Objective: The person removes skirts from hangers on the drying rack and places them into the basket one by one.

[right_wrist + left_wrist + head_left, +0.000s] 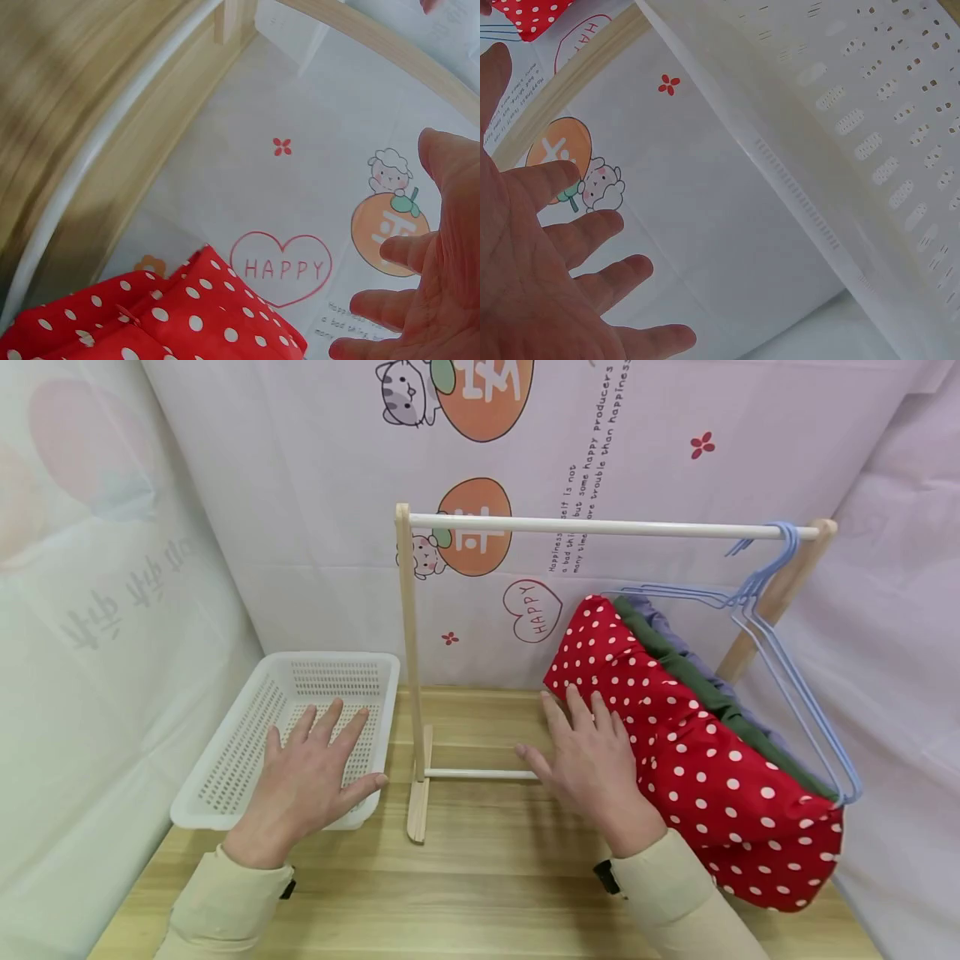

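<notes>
In the head view my left hand (pixel 303 781) hovers with spread fingers over the white plastic basket (pixel 197 777), which holds nothing that I can see. My right hand (pixel 588 764) is spread too, just left of a red polka-dot cloth (pixel 697 760) and holding nothing; whether it touches the cloth I cannot tell. Behind the red cloth hang a green cloth (pixel 705 693) and a purple-grey one, on blue hangers (pixel 765 577). Both wrist views show straight, parted fingers, the left hand (pixel 547 277) near the basket wall and the right hand (pixel 435 277) near the backdrop.
A wooden rack with a white top rail (pixel 600 527) stands on the wooden table (pixel 480 877), the hangers at its right end. Its left post (pixel 411 643) rises beside the basket, and a low white bar (pixel 480 773) runs near the table. Printed white sheets (pixel 315 527) enclose the back and sides.
</notes>
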`<state>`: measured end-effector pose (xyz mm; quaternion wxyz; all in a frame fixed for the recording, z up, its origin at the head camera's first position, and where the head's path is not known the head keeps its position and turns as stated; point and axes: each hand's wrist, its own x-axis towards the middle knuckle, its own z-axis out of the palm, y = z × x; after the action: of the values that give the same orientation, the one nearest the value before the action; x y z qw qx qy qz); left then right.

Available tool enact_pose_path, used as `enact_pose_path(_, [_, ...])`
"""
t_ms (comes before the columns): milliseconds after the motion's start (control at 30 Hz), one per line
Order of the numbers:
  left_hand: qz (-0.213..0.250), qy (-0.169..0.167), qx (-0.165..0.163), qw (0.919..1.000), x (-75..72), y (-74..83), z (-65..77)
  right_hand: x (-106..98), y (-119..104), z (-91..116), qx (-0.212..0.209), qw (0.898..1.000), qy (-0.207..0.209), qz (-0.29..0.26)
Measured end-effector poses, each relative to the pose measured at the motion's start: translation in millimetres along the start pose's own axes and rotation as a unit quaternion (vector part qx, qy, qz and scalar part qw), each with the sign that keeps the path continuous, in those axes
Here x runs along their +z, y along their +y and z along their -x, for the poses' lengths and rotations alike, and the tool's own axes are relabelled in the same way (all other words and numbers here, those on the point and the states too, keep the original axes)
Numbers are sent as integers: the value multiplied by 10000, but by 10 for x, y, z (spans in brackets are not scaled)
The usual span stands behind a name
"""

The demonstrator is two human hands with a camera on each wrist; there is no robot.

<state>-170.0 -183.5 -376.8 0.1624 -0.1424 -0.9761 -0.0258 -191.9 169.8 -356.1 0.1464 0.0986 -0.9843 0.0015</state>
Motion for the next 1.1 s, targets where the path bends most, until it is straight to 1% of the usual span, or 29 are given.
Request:
enact_pose_path(167, [26,-11,9,10000,-7,4,0,-110,42,-12,-5,9999,109,-45])
enact_pose_path(367, [63,-5,34,10000,-11,8,8,-285,103,-34,56,9993,355,-137])
enact_pose_path(567, [121,-35,53,9999,-9,15,11,-479,197,-41,128,9973,715,-121])
enact_pose_path(733, [135,-18,53,9999,-7,18,16,-639,291,-35,266,9943,1027,-115])
enact_pose_path(833, [127,16,60,9999,-6,19,16,-733,351,-26,364,9932,1098,-117])
enact_pose_path(1100, [125,54,66,9999,-4,22,19,-920,507,17,566,9924,1096,9])
